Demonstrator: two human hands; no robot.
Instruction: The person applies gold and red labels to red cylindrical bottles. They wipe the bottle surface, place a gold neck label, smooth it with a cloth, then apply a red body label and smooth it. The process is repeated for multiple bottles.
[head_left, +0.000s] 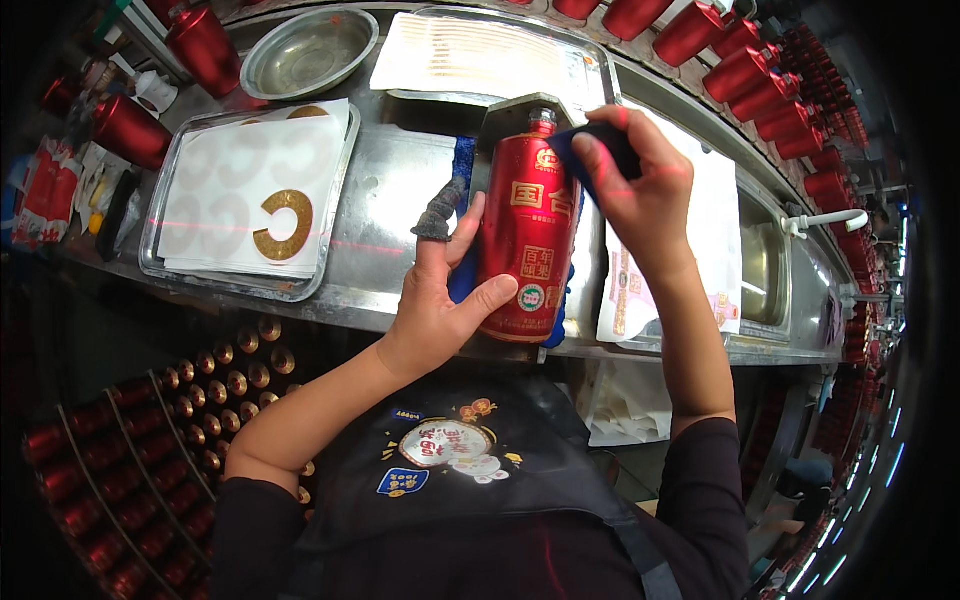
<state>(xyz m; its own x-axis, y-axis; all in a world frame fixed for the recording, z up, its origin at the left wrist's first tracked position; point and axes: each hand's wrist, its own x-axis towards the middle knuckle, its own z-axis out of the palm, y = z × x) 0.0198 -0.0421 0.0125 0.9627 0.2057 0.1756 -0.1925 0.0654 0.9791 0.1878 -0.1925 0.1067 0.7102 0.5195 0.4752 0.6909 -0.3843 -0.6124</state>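
Observation:
A glossy red bottle [527,240] with gold characters and a round green-and-white emblem lies in a metal cradle lined with blue cloth [464,170]. My left hand [437,300] grips its left side, the thumb pressed on its lower front. A frayed black wrap [440,212] covers one of that hand's fingers. Pinched in my right hand [640,185] is a dark blue flat pad [592,160], its edge against the bottle's upper right shoulder. The pad's exact kind is unclear.
At the left, a metal tray [322,250] holds white sheets and a gold C-shaped label [284,225]. Behind stand a steel bowl [310,52] and a tray of striped sheets [470,55]. To the right are printed sheets [625,290], a sink [760,265] and a white faucet [830,220].

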